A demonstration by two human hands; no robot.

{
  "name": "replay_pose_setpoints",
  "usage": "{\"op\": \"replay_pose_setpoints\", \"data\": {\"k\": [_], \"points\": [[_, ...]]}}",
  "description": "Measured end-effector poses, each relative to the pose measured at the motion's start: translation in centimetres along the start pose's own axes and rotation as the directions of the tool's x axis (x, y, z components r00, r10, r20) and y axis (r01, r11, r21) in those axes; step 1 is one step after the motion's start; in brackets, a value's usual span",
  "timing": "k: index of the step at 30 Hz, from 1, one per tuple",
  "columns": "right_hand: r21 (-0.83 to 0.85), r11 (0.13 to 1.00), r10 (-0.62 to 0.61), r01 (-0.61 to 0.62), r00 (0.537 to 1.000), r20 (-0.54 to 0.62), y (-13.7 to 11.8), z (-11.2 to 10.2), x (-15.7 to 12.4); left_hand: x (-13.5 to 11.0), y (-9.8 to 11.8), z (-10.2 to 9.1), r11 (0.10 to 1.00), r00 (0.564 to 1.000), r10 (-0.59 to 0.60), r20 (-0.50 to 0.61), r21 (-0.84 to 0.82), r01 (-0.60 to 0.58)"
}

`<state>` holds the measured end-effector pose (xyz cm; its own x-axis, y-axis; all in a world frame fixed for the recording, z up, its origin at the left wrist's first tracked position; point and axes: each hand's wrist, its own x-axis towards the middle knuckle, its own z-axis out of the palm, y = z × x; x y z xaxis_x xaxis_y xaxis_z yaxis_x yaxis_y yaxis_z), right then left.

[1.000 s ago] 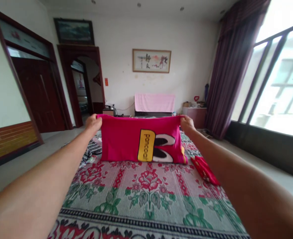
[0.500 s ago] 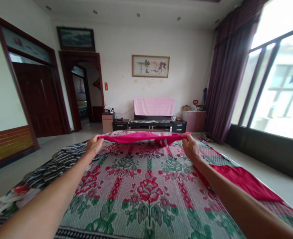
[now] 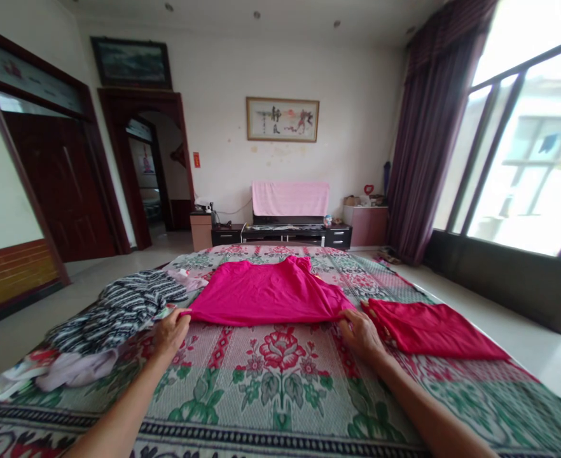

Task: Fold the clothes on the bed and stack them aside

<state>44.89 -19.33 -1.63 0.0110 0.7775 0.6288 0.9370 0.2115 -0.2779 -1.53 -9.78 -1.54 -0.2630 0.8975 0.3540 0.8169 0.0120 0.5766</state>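
A bright pink shirt (image 3: pixel 266 292) lies spread on the flowered bed cover (image 3: pixel 285 388), its near edge stretched between my two hands. My left hand (image 3: pixel 172 332) is closed on the near left corner of the shirt. At the near right corner, my right hand (image 3: pixel 360 332) pinches the fabric the same way. Just right of my right hand lies a folded red garment (image 3: pixel 440 327). A black-and-white striped garment (image 3: pixel 123 305) is bunched up to the left of my left hand. The far side of the shirt looks slightly rumpled.
Pale crumpled clothes (image 3: pixel 77 367) lie at the near left. Beyond the bed stands a low black cabinet (image 3: pixel 340 237), with a pink cloth (image 3: pixel 290 198) draped over a screen-like object on it. A purple curtain (image 3: pixel 421 140) hangs beside the window at right.
My hands have come down and nearer, drawing the pink shirt from a narrow raised strip to a flat spread on the cover. The camera view has shifted slightly.
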Motion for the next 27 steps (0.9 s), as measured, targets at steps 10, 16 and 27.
{"op": "replay_pose_setpoints", "data": {"k": [10, 16, 27], "points": [[-0.069, 0.993, -0.095, 0.094, 0.995, -0.018, -0.1, -1.5, -1.3, -2.1, -1.3, -1.1, 0.995, 0.995, 0.096, -0.035, -0.017, -0.097], [-0.120, 0.977, -0.177, 0.174, 0.984, -0.010, -0.9, -2.8, -2.3, -2.8, -2.5, -1.4, 0.990, 0.990, 0.131, -0.056, -0.035, -0.133], [-0.111, 0.975, -0.190, 0.193, 0.981, 0.038, -1.5, -3.1, -3.4, -3.3, -3.2, -2.7, 0.989, 0.990, 0.144, -0.005, -0.018, -0.144]]}}
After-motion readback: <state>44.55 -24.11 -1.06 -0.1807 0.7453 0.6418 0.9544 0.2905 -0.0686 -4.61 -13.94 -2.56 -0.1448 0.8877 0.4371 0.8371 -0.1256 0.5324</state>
